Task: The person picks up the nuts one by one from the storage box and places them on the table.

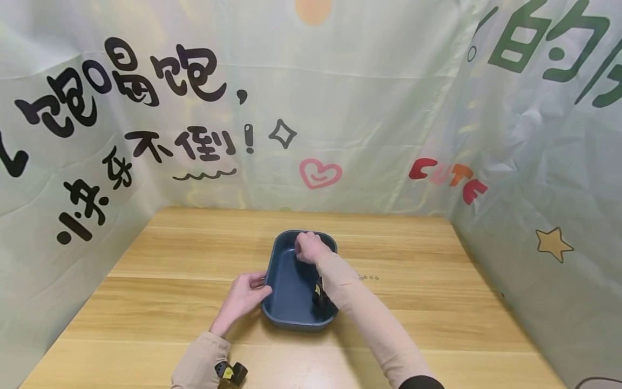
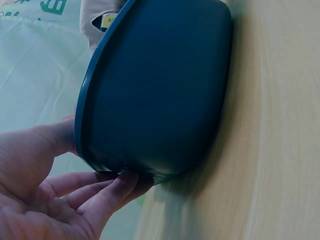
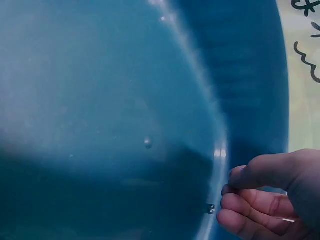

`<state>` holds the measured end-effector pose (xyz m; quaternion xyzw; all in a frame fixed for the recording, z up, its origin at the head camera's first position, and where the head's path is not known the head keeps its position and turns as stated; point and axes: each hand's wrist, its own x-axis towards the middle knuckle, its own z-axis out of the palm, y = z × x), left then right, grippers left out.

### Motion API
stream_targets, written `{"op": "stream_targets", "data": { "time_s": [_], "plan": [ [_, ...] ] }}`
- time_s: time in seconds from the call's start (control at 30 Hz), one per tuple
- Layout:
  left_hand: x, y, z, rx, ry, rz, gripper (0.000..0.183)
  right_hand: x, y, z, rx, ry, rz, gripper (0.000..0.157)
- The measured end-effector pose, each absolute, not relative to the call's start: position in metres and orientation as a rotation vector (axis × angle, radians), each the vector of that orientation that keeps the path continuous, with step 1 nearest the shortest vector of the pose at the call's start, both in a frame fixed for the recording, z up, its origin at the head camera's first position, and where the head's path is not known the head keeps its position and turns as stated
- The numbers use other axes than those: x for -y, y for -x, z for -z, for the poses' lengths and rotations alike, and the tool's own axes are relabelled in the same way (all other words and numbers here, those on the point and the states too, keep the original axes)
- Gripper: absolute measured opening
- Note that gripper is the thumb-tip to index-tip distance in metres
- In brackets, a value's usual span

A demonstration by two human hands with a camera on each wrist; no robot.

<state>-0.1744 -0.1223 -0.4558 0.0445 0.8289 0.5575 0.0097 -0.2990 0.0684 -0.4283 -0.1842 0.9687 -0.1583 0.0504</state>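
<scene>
A dark blue rectangular tub (image 1: 291, 286) with rounded corners stands on the wooden table. My left hand (image 1: 248, 294) grips its left side, thumb at the rim and fingers against the outer wall, as the left wrist view also shows. Inside the tub, at its far end, is my right hand (image 1: 310, 247). In the right wrist view its bent fingers (image 3: 235, 220) and thumb come close together by the tub's wall. A tiny shiny piece (image 3: 211, 209) lies just beside the fingertips. Whether anything sits between them is too dark to tell.
Several tiny ring-like pieces (image 1: 371, 277) lie in a row on the table (image 1: 413, 302), right of the tub and partly behind the right forearm. Printed cloth (image 1: 369, 135) encloses the table at the back and sides. A small round spot (image 3: 148, 143) shows on the tub's floor.
</scene>
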Motion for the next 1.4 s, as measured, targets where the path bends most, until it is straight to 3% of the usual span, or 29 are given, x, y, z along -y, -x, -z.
{"op": "stream_targets", "data": {
  "time_s": [0.33,1.4],
  "plan": [
    [0.122,0.174,0.455,-2.583,-0.127,-1.736,0.042,-0.071,0.295,0.42,-2.949,0.606,0.509,0.015],
    [0.123,0.175,0.455,-2.597,-0.144,-1.727,0.043,-0.099,0.281,0.4,-2.886,0.722,0.905,0.004]
  ]
}}
